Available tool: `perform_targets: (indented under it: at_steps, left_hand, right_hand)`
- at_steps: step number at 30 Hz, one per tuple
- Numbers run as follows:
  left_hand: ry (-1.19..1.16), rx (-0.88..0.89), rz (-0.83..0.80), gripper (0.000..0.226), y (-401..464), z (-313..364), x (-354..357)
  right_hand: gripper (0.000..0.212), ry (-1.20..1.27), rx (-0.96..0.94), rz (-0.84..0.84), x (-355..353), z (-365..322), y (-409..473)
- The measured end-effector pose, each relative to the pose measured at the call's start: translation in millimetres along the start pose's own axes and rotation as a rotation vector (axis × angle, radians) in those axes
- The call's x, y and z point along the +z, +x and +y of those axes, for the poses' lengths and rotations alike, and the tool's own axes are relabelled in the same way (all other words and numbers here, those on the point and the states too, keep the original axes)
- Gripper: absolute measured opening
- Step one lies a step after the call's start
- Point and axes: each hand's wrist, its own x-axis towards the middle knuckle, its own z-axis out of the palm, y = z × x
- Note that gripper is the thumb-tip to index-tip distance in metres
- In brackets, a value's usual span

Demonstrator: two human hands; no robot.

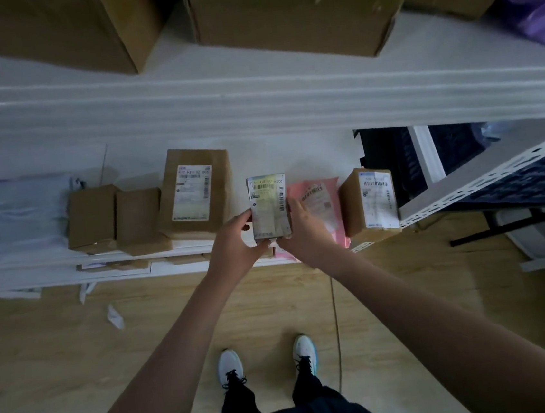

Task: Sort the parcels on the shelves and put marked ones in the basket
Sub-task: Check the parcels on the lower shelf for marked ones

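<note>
Both my hands hold a small labelled parcel (269, 206) over the front edge of the white shelf (292, 150). My left hand (234, 240) grips its left side and bottom, and my right hand (303, 226) grips its right side. The parcel's label with barcodes faces up. On the shelf lie a pink mailer bag (324, 201), a brown box with a label (369, 201) to the right, a taller brown labelled parcel (194, 194), and two plain brown boxes (92, 218) (137, 217) to the left. A dark crate-like basket (503, 178) sits at the right, behind the shelf frame.
Large cardboard boxes (277, 10) fill the upper shelf. Pale plastic bags (17, 219) lie at the shelf's left end. More parcels sit on a lower shelf (119, 266). A perforated white shelf rail (483, 177) juts out on the right. Scraps of paper (114, 317) lie on the wooden floor.
</note>
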Motion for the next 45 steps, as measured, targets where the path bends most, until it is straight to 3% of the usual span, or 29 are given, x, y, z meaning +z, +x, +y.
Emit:
perform_targets:
  at_steps: [6,15,19,30,45]
  left_hand:
    - [0.032,-0.049,-0.069,0.070,20,-15,27]
    - [0.059,-0.084,0.008,0.068,26,-29,45]
    - [0.078,-0.127,0.045,0.067,-6,-36,46]
    - [0.119,-0.336,0.010,0.062,-149,-96,-10]
    - [0.183,-0.012,0.000,0.060,-68,-121,-155]
  right_hand:
    - [0.061,0.026,0.161,-0.041,35,36,32]
    - [0.075,0.141,0.149,-0.021,35,51,36]
    - [0.088,0.132,0.189,-0.022,26,57,-3]
    - [0.069,0.152,0.185,-0.054,21,80,-76]
    - [0.068,0.148,0.166,0.168,89,-46,-70]
